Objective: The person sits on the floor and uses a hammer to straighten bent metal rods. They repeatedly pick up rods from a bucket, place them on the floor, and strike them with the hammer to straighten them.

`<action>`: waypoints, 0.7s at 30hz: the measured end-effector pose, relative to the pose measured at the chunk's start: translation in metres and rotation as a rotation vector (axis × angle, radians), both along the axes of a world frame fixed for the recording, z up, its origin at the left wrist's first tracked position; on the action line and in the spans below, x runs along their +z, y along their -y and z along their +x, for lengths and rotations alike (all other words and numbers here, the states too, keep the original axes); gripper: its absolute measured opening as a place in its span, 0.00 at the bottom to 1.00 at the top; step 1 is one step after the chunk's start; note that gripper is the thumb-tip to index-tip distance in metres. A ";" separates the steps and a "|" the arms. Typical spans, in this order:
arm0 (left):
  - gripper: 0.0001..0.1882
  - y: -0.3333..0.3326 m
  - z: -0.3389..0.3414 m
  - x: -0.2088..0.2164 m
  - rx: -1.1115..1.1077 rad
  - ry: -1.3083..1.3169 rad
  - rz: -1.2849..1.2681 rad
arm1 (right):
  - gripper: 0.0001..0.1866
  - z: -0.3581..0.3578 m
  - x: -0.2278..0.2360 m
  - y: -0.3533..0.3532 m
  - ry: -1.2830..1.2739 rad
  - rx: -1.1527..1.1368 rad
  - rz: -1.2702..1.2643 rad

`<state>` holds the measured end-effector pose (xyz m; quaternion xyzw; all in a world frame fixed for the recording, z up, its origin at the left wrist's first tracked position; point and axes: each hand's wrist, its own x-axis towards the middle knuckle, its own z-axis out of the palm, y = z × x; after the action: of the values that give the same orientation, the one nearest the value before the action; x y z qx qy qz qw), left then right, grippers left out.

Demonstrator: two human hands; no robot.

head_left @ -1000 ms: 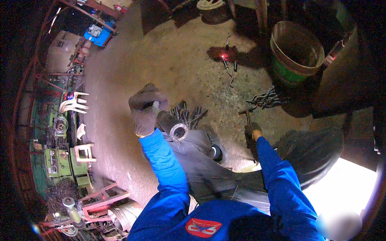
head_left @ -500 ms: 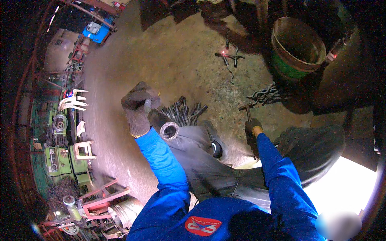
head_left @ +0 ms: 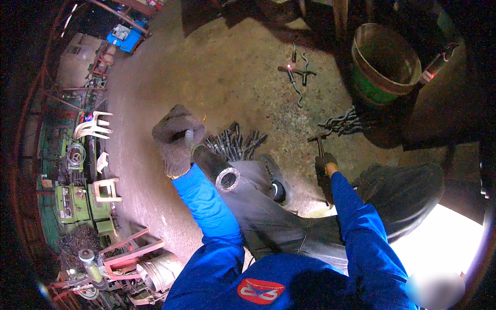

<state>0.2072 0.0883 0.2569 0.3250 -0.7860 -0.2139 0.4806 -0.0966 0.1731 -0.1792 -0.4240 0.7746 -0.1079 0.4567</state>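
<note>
The left hand (head_left: pixel 178 135), in a thick glove, has its fingers wrapped around a gray rod (head_left: pixel 189 138). The rod sticks out of the far end of a dark tube (head_left: pixel 209 163). The tube's open, ringed end tips back toward the person, above the leg (head_left: pixel 258 194); I cannot tell if they touch.

The right hand (head_left: pixel 326 163), also gloved, has its fingers closed on the handle of a hammer (head_left: pixel 317 138). The hammer's head is just beside a pile of bent bars (head_left: pixel 345 123) on the floor (head_left: pixel 217 72).

To do this well, I think the left hand needs a snug grip so the tube does not twist or slip. The hammer is best held low and well away from the leg. Some bars (head_left: pixel 236 143) lie close behind the tube, so it could bump them.
</note>
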 end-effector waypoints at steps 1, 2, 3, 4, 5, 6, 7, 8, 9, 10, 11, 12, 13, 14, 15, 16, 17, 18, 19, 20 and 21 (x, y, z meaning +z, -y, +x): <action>0.16 0.001 -0.003 0.000 -0.009 0.001 -0.042 | 0.22 -0.002 0.002 0.000 0.002 0.003 -0.003; 0.16 0.003 -0.004 0.000 -0.032 -0.004 -0.063 | 0.22 -0.002 0.003 0.000 0.005 0.007 -0.007; 0.16 0.004 -0.004 0.000 -0.054 -0.007 -0.083 | 0.22 -0.003 -0.006 0.000 -0.003 0.032 -0.040; 0.16 0.007 -0.007 -0.001 -0.083 -0.016 -0.104 | 0.22 -0.009 -0.015 -0.001 -0.017 0.050 -0.073; 0.11 0.007 -0.010 -0.001 -0.055 -0.002 -0.113 | 0.23 -0.013 -0.023 -0.002 -0.019 0.059 -0.072; 0.09 0.007 -0.014 0.000 -0.028 0.012 -0.123 | 0.25 -0.017 -0.031 -0.003 -0.021 0.067 -0.070; 0.13 0.005 -0.015 0.004 0.002 0.039 -0.134 | 0.25 -0.013 -0.031 -0.003 -0.004 0.064 -0.049; 0.13 0.001 -0.018 0.007 0.010 -0.021 -0.057 | 0.26 -0.012 -0.031 -0.002 0.009 0.059 -0.030; 0.13 -0.003 -0.021 0.010 0.019 -0.082 0.019 | 0.25 -0.013 -0.031 0.000 0.027 0.039 0.011; 0.13 -0.004 -0.019 0.008 0.020 -0.082 0.022 | 0.25 -0.013 -0.028 -0.001 0.043 0.021 0.058; 0.13 -0.006 -0.016 0.008 0.024 -0.077 0.022 | 0.25 -0.011 -0.022 -0.002 0.053 0.022 0.035; 0.14 -0.004 -0.010 0.006 0.017 -0.010 -0.057 | 0.26 -0.009 -0.015 -0.003 0.063 0.022 0.012; 0.14 -0.001 -0.009 0.005 0.002 0.048 -0.141 | 0.27 -0.011 -0.017 -0.003 0.052 0.030 -0.007; 0.13 0.002 -0.009 0.005 -0.011 0.039 -0.154 | 0.28 -0.013 -0.019 -0.003 0.041 0.037 -0.025; 0.12 0.004 -0.010 0.005 -0.025 0.029 -0.166 | 0.29 -0.015 -0.021 -0.003 0.030 0.044 -0.044; 0.11 0.005 -0.010 0.005 -0.038 0.020 -0.179 | 0.29 -0.020 -0.023 -0.004 0.081 0.021 -0.012; 0.10 0.000 -0.009 0.015 -0.037 0.030 -0.166 | 0.29 -0.009 -0.014 -0.001 0.161 0.017 0.018; 0.10 0.001 -0.006 0.005 -0.049 -0.002 -0.146 | 0.28 -0.011 0.000 -0.004 0.177 -0.043 0.042; 0.11 -0.001 -0.002 0.005 -0.053 -0.018 -0.130 | 0.27 -0.003 0.027 -0.006 0.210 -0.095 0.063; 0.11 -0.001 -0.002 0.004 -0.038 -0.012 -0.137 | 0.26 -0.004 0.030 -0.006 0.183 -0.089 0.063; 0.12 0.000 -0.001 0.003 -0.022 -0.005 -0.144 | 0.26 -0.003 0.033 -0.005 0.156 -0.083 0.062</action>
<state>0.2064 0.0883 0.2601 0.2805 -0.8014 -0.1630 0.5024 -0.0995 0.1784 -0.1465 -0.3675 0.7565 -0.1353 0.5238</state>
